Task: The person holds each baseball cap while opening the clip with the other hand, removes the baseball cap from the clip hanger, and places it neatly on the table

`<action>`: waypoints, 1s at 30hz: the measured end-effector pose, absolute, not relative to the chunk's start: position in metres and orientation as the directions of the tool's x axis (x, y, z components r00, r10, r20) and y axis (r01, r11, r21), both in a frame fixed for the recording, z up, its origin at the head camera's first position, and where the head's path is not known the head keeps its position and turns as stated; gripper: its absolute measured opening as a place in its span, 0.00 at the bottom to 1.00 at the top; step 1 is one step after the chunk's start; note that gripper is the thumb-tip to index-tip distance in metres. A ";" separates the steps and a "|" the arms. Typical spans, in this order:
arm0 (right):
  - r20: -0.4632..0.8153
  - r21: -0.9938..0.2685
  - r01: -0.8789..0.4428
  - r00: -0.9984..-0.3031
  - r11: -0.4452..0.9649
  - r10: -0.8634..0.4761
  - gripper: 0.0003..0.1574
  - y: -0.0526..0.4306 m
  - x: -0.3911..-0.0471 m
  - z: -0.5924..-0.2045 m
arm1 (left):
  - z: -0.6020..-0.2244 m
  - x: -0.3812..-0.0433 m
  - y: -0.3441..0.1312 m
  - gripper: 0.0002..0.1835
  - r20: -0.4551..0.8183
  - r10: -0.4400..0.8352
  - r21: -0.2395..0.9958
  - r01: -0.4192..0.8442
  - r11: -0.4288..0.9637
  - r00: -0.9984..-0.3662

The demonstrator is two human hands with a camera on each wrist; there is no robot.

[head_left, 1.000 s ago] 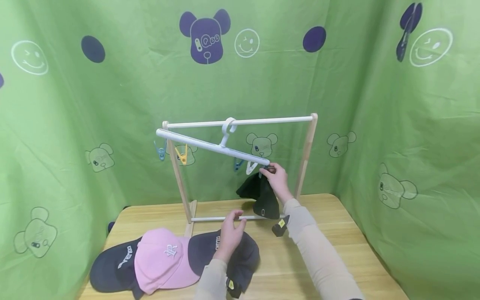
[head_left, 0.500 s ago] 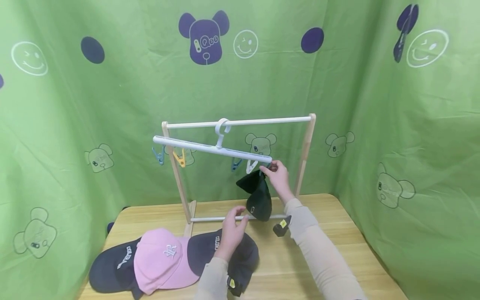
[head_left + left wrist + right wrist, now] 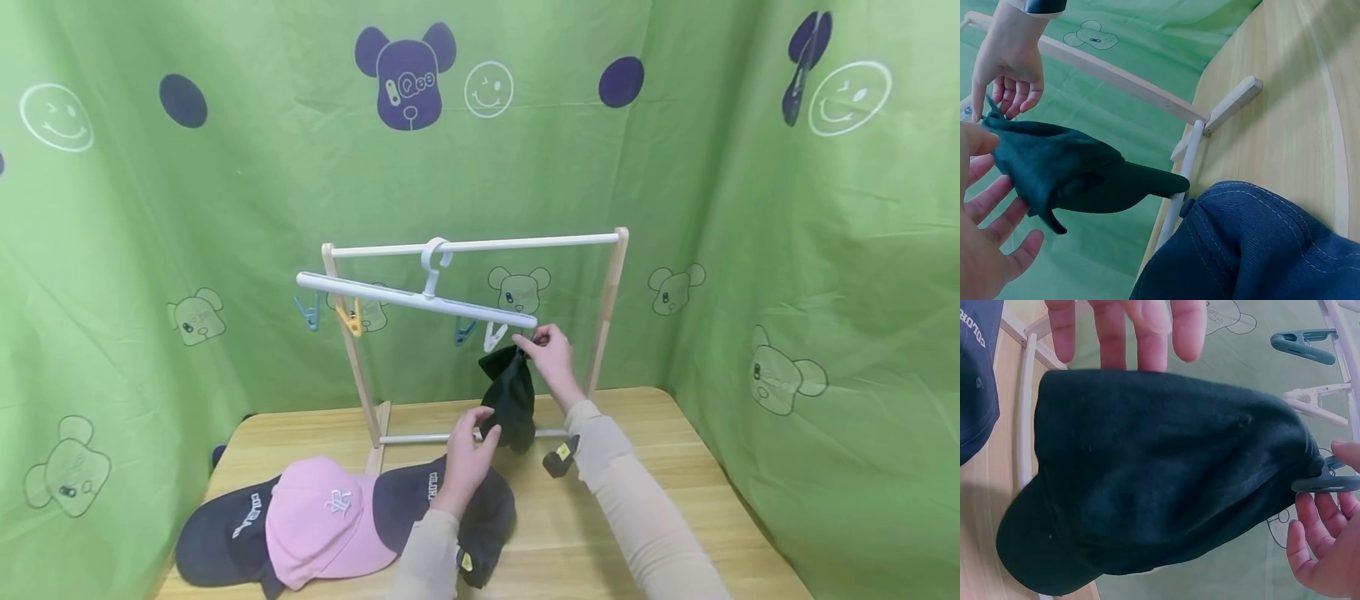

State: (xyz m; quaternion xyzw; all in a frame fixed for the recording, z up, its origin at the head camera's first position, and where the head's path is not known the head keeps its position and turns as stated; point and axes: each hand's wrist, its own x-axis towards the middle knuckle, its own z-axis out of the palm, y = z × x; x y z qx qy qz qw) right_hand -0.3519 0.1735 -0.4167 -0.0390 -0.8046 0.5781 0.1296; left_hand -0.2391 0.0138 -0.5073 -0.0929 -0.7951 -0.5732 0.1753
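A dark green cap (image 3: 512, 400) dangles crown-up from a grey-blue clip (image 3: 1329, 484) at the low right end of a white hanger (image 3: 420, 298). My right hand (image 3: 551, 360) holds that clip between thumb and fingers. Its jaws bite the cap's top in the right wrist view. My left hand (image 3: 468, 458) is beside the cap, fingers spread and loosely bent. In the right wrist view those left fingertips (image 3: 1147, 353) reach right to the cap's edge. The hanger hooks over the rack's top bar (image 3: 525, 243) and tilts down to the right.
Other clips hang from the hanger: a blue one (image 3: 307, 313), a yellow one (image 3: 349, 318), a dark blue one (image 3: 465, 332) and a white one (image 3: 494, 337). A pink cap (image 3: 315, 517) and dark caps (image 3: 221, 533) lie at the table's front left. A wooden rack post (image 3: 607, 312) stands at right.
The green cap has turned on its clip, and its lower end has swung left toward my left hand. The hanger has shifted slightly left along the bar. My right hand keeps its hold.
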 end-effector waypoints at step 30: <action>0.194 -0.925 -0.112 -0.961 0.364 0.197 0.29 0.165 -0.344 -0.421 | -0.507 -0.256 0.037 0.12 0.386 -0.148 0.888 0.323 0.328 -0.911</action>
